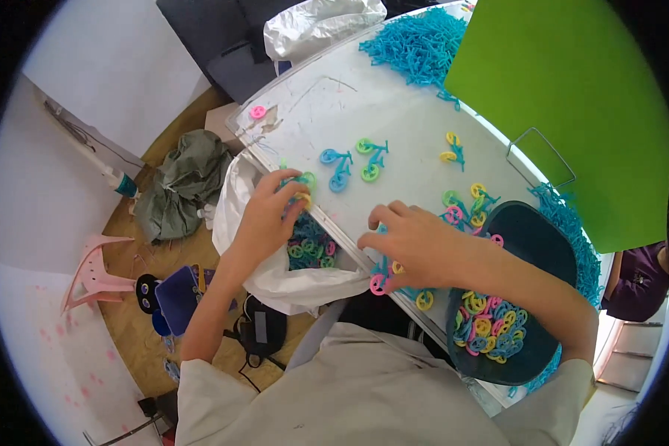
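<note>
My left hand is closed on a small toy bicycle with green and yellow wheels, at the table's edge above an open white bag. Inside the bag lie many toy bicycles with teal frames and coloured wheels. My right hand curls over the near edge, its fingers bent round a toy bicycle with a pink wheel; the palm hides part of it. Beyond my hands, a toy bicycle with blue wheels and one with green wheels lie on the white table.
A dark green basin with loose coloured wheels stands under my right forearm. Teal frames are heaped at the far side and right. A green board rises at the right. One pink wheel lies at the far left.
</note>
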`<state>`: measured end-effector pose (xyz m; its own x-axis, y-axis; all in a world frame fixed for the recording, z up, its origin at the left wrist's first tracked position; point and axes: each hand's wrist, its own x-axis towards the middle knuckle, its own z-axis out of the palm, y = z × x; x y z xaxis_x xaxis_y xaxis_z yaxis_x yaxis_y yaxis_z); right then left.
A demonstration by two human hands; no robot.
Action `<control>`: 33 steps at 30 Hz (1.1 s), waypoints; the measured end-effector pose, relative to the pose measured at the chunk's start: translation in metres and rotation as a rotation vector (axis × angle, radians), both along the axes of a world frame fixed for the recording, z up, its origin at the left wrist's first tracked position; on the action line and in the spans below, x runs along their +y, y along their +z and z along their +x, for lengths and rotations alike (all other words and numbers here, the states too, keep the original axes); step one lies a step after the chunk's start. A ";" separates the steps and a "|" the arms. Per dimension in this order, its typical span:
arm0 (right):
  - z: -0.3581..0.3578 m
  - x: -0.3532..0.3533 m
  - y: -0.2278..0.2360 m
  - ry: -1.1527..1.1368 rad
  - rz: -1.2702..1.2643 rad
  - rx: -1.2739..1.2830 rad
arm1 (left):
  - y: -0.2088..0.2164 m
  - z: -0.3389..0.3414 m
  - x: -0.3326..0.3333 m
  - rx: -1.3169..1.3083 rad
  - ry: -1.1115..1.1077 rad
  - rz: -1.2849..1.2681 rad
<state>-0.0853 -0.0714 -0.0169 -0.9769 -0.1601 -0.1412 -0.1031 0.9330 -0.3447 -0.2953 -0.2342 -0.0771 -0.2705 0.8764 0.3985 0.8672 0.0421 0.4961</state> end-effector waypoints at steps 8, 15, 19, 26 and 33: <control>-0.003 0.015 -0.027 -0.001 0.153 -0.074 | 0.013 0.024 -0.046 -0.083 -0.058 -0.369; -0.022 0.036 -0.025 -0.148 0.007 -0.053 | 0.044 0.031 0.013 -0.215 0.014 -0.178; -0.038 0.013 -0.041 -0.235 0.062 0.069 | 0.006 0.015 0.109 0.181 -0.136 0.128; 0.016 0.052 0.001 -0.406 0.047 0.319 | -0.027 -0.012 0.094 0.183 -0.252 -0.043; 0.010 0.037 -0.015 -0.479 -0.024 -0.242 | -0.011 0.008 0.046 0.115 -0.101 0.028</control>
